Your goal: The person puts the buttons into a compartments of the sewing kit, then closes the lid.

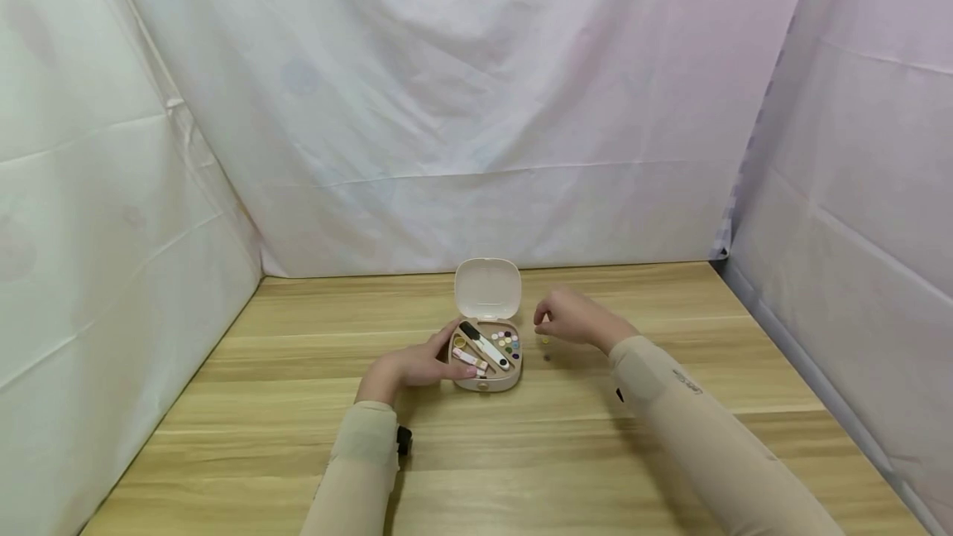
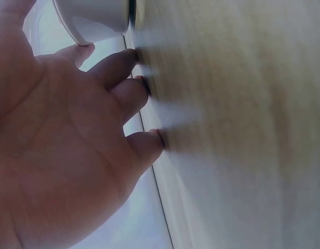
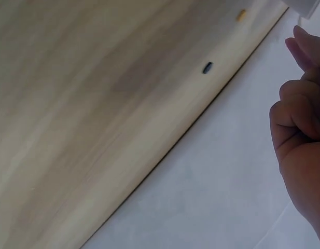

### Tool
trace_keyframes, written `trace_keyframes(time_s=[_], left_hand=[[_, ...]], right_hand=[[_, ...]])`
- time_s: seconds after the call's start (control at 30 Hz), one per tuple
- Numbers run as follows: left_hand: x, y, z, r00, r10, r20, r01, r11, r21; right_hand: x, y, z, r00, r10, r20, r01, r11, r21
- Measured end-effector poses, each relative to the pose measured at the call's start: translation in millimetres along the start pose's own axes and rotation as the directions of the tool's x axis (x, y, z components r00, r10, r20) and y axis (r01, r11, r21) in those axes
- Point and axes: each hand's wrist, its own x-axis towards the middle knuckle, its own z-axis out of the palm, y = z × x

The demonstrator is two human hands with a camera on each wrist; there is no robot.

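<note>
A small beige sewing box point(image 1: 487, 385) stands on the table with its lid point(image 1: 487, 288) raised. In its compartments lie a black-and-white long tool point(image 1: 487, 349), a pink-and-white strip point(image 1: 469, 360) and several coloured buttons point(image 1: 509, 341). My left hand point(image 1: 419, 364) grips the box's left side, thumb over the front rim and index finger along the wall. My right hand point(image 1: 572, 317) hovers right of the box, thumb and index fingertips together, other fingers curled. No object shows between them. Near it on the table are a yellow button point(image 3: 241, 15) and a dark button point(image 3: 207, 68).
The wooden table point(image 1: 298, 453) runs back to a white cloth point(image 1: 476, 106) hung behind it. More cloth point(image 1: 97, 155) hangs on the left, and another sheet point(image 1: 871, 189) on the right.
</note>
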Motion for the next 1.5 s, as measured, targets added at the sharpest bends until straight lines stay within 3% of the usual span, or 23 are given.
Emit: trace_keyframes(time_s=[0.27,0.7,0.8,0.93,1.03,1.27,1.5], left_hand=[[-2.5,4.1,-3.2,1.000,-0.002,0.006,0.002,1.000,0.025],[-2.7,-1.9,2.1,1.000,0.003,-0.004,-0.003,1.000,0.015],[-4.0,-3.4,2.9,1.000,-0.003,-0.012,0.004,1.000,0.006],[-3.9,-4.9,3.8,1.000,-0.002,-0.019,0.002,1.000,-0.003],[-3.5,-5.7,4.0,1.000,0.001,-0.017,-0.001,1.000,-0.006],[-4.6,-5.0,4.3,1.000,-0.009,-0.015,0.009,1.000,-0.006],[-3.4,-3.8,3.7,1.000,-0.011,-0.012,0.011,1.000,-0.005]], right_hand=[[-9,12,9,0.998,0.058,0.009,-0.058,0.998,0.000],[-12,13,29,0.996,-0.089,-0.029,0.081,0.975,-0.205],[-11,12,31,0.997,-0.068,-0.030,0.061,0.983,-0.174],[-10,14,30,0.998,0.061,-0.005,-0.061,0.998,-0.035],[-9,18,31,0.993,0.117,0.011,-0.117,0.993,0.012],[-13,20,31,0.995,0.103,-0.019,-0.103,0.994,-0.027],[-22,16,30,0.999,0.039,-0.023,-0.041,0.994,-0.101]])
